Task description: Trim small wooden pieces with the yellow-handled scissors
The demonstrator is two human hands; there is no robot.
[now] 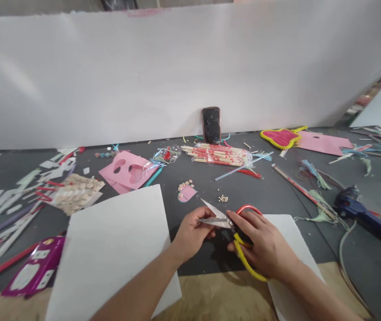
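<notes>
My right hand [264,240] grips a pair of scissors [223,222] with red and yellow handles, their blades spread apart and pointing left. My left hand [192,229] is closed in a pinch at the lower blade; whatever lies between its fingertips is too small or hidden to name. Just beyond the blades is a small pink heart-shaped piece [188,193] with tiny pale beads along part of its edge. A little pile of similar beads [223,199] rests to its right on the dark tabletop.
White boards [120,254] lie under my forearms. A blue glue gun [367,214] with its cable is at right. Wrapped sticks [217,154] lie before an upright phone [211,125]. Pink cut paper [128,171] and scraps are at left. A white panel [143,76] closes the back.
</notes>
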